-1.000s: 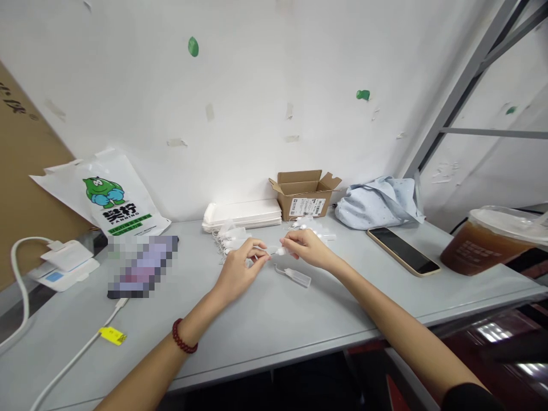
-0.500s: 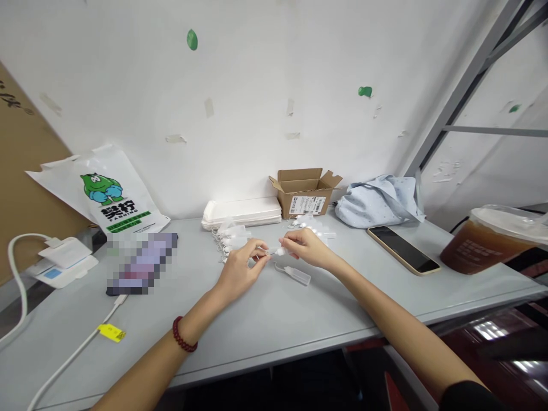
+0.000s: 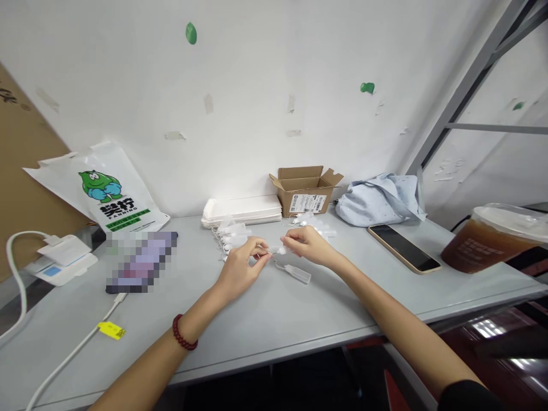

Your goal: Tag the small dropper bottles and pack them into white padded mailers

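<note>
My left hand (image 3: 243, 268) is in a pinch over the middle of the table, thumb and forefinger closed on the thin end of a small white cap (image 3: 281, 250). My right hand (image 3: 309, 244) is just to its right, fingers pinched close above the cap. Whether its fingertips hold a part too small to see, I cannot tell. Below the hands lies a small translucent squeeze bottle (image 3: 298, 274) with a white top and a thin looped strand. Similar little bottles are bunched behind my left hand (image 3: 233, 231), and more lie behind my right hand.
A stack of white flat packs (image 3: 244, 210) and an open cardboard box (image 3: 305, 200) stand by the wall. To the right are a light blue cloth bag (image 3: 377, 200), a phone (image 3: 402, 248) and a drink cup (image 3: 479, 240). On the left: a plastic bag (image 3: 115, 194), a blurred-out phone (image 3: 143, 262), a cable.
My right fingertips have shifted slightly up and away from the left hand, so the white cap shows more plainly between them. The left hand stays nearly in place.
</note>
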Available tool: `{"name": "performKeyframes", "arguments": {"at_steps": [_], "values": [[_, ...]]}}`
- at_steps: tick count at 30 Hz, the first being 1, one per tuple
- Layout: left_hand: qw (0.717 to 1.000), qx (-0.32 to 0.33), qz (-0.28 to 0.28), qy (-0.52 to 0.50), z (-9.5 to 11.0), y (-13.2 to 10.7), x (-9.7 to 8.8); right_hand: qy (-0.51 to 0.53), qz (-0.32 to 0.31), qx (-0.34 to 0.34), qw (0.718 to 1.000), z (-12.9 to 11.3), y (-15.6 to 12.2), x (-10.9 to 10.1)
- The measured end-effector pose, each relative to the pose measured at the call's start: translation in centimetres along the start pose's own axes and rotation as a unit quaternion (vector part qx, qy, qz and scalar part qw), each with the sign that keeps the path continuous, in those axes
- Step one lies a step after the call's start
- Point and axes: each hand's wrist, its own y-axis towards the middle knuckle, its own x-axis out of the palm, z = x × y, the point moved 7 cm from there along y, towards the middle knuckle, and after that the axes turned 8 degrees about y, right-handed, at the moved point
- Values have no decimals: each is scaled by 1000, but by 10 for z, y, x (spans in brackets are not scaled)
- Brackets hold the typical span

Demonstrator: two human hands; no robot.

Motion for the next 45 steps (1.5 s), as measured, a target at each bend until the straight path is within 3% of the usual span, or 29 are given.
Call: {"name": "performKeyframes", "arguments": {"at_steps": [19, 29, 41, 45], "values": [[999, -1, -21, 28, 2, -5, 3, -49, 4, -19, 999, 9, 4, 10], [999, -37, 3, 15, -4, -5, -1, 13, 45, 17, 999, 13, 2, 11], [999, -33, 17, -13, 2, -8, 2, 51, 51, 57, 996, 21, 1, 18], [998, -47, 16, -28, -1, -6, 0, 121, 42, 96, 987, 23, 1, 16]]}}
